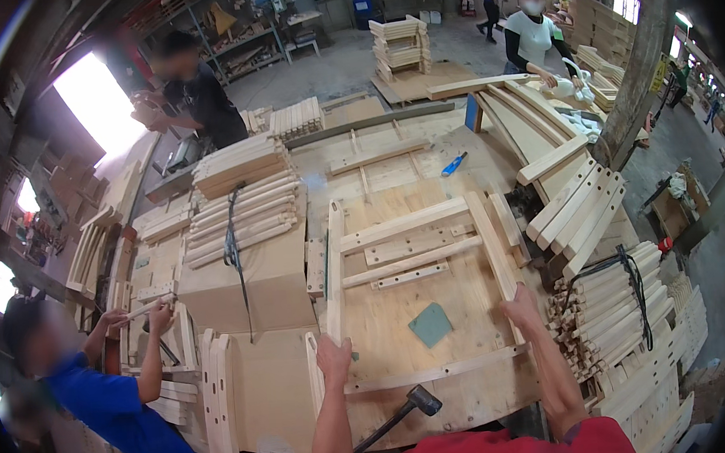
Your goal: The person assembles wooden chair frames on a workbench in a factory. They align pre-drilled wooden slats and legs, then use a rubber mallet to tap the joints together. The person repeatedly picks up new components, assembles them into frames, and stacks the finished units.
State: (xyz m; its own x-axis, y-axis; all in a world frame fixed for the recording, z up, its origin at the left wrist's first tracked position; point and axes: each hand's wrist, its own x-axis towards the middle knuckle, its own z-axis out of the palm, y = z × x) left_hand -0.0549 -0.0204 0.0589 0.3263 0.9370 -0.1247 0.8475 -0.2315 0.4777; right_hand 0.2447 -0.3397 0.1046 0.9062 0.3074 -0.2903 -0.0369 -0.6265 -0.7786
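A pale wooden frame (490, 250) lies on the plywood tabletop in front of me, two long side rails joined by crosspieces. My left hand (334, 358) is closed round the near end of its left rail. Toward the near end of the right rail, my right hand (522, 309) grips that side. A crosspiece with holes (438, 370) runs between the two rails close to me. Inside the frame are a green square sheet (430, 325) and short drilled wooden pieces (407, 247). A black-headed mallet (424, 400) rests nearest my body, its handle pointing toward my left forearm.
Strapped slats (243, 219) sit on a cardboard-covered block at left; another strapped bundle (612, 309) stands at right. A blue knife (454, 165) lies beyond the frame. A blue-shirted co-worker (112, 399) works at left, others farther back. A post (640, 68) rises at right.
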